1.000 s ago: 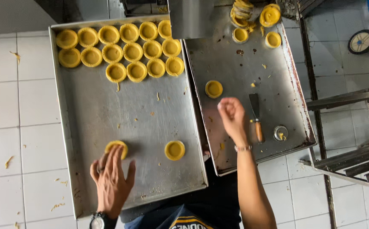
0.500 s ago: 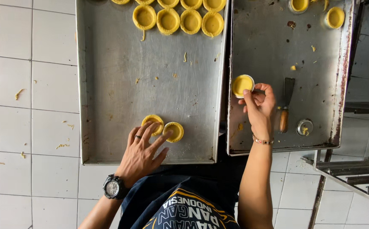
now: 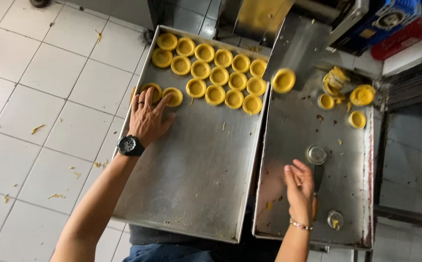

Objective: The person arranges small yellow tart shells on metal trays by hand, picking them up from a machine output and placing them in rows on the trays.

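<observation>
A white tiled floor (image 3: 36, 111) strewn with yellow scraps lies under two metal trays set side by side; the large baking tray (image 3: 196, 179) on the left carries rows of yellow pastry shells (image 3: 215, 73) packed along its far end, the near half bare metal; the smaller tray (image 3: 317, 204) to the right, touching the first along one edge, is stained with rust at its rim and holds a loose heap of shells (image 3: 347, 90) at its far end, with a metal machine chute (image 3: 298, 43) standing just above it; one shell (image 3: 283, 80) sits at the far left corner of that tray, blurred, and whether it rests on the metal or is in the air cannot be told; the left hand (image 3: 148, 116), a black wristwatch (image 3: 130, 145) on its wrist, lies flat with fingers spread over two shells (image 3: 165, 94) at the left end of the nearest row, fingertips touching them, gripping nothing; the right hand (image 3: 299, 187), a thin bracelet (image 3: 300, 225) at the wrist, hovers open and empty over the smaller tray, fingers loosely apart; just beside it lie a round metal cutter (image 3: 316, 155), a small metal cup (image 3: 335, 219), and a tool partly hidden behind the hand.
</observation>
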